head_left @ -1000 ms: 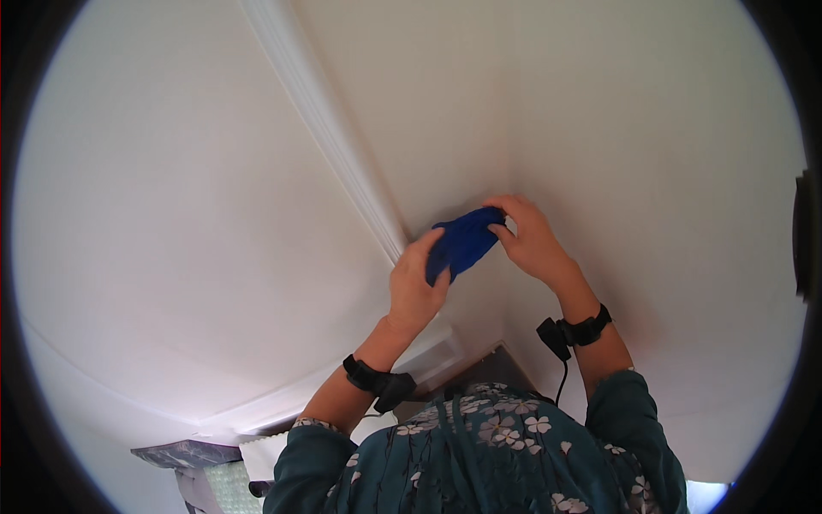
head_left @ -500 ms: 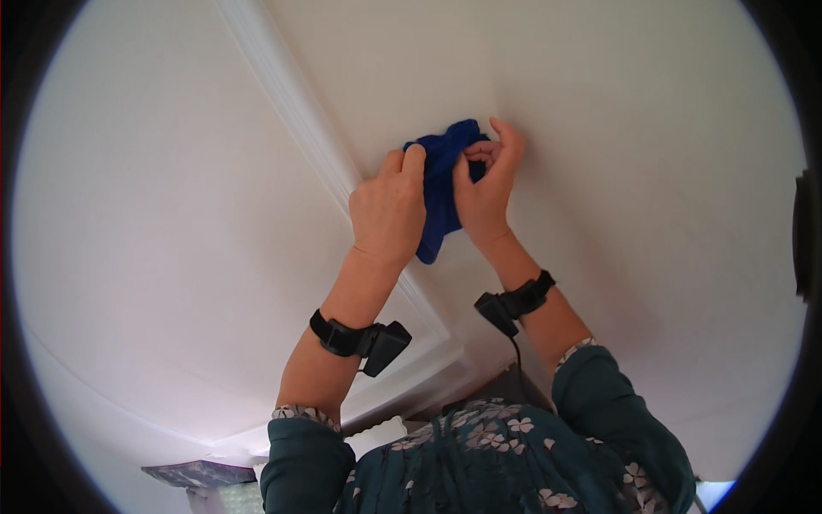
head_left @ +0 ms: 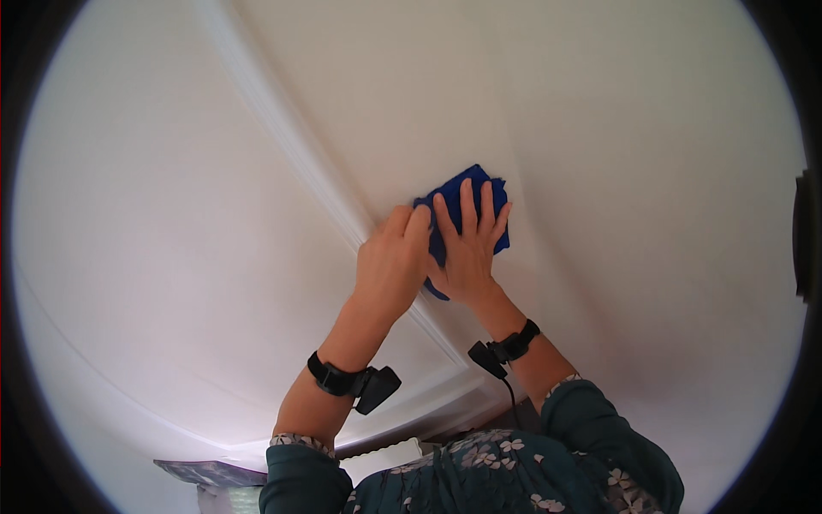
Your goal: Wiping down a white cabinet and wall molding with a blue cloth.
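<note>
A dark blue cloth point(head_left: 452, 190) lies against a smooth pale surface, with a strip of it hanging below my hands. My left hand point(head_left: 394, 261) is closed, its fingers curled over the cloth's left edge; the fingertips are partly hidden. Flat on the cloth, with fingers spread, rests my right hand point(head_left: 469, 253). Its thumb comes close to the left hand's side. Each forearm wears a black strap with a small black box at the wrist side.
A raised white moulding point(head_left: 295, 150) runs diagonally across the pale surface point(head_left: 171, 214), passing just left of my hands. At the lower left is a dark patterned flat piece point(head_left: 210, 473). A dark object point(head_left: 803, 236) sits at the far right rim.
My right hand has gone from pinching the cloth to lying spread on it. Both hands and the cloth sit lower in the picture, and the cloth is flatter and wider.
</note>
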Tool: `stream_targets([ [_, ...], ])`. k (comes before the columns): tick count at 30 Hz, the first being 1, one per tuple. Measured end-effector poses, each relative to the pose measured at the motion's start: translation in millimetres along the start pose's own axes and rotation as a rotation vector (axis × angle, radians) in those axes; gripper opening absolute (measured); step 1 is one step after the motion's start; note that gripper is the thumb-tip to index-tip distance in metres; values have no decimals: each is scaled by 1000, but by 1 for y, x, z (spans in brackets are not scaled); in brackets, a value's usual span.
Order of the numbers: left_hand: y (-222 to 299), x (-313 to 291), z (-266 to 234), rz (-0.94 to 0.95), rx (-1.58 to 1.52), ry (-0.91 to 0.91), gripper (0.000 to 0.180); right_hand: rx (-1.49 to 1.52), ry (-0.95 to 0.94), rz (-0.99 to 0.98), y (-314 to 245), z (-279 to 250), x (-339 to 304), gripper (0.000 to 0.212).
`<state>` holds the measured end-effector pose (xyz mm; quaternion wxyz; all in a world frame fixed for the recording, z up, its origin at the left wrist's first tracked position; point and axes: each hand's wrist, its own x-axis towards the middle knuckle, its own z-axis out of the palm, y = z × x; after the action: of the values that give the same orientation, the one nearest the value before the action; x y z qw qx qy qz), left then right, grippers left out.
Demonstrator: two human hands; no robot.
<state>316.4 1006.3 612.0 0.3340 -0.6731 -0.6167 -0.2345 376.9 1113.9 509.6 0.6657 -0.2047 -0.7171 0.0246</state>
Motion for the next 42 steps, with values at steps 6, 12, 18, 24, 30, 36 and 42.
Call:
stream_targets([
  [6,-12,-21,3,343,20,47,28,-98,-3,-52,27,34,-76,61],
  [12,-6,-27,13,359,140,-86,46,-125,-20,-17,25,19,-47,67],
  [18,6,-20,7,364,46,-50,65,-271,157,83,-10,2,34,61],
  [24,19,-12,18,199,119,-224,74,-232,114,92,17,14,-19,59],
  [30,-2,-54,23,166,67,-285,76,-225,189,-53,17,37,-31,58],
  [36,3,-21,-4,200,262,-53,64,-206,62,-25,-13,-10,39,69],
  [42,0,-32,23,224,205,-106,66,-207,108,-19,6,3,12,68],
])
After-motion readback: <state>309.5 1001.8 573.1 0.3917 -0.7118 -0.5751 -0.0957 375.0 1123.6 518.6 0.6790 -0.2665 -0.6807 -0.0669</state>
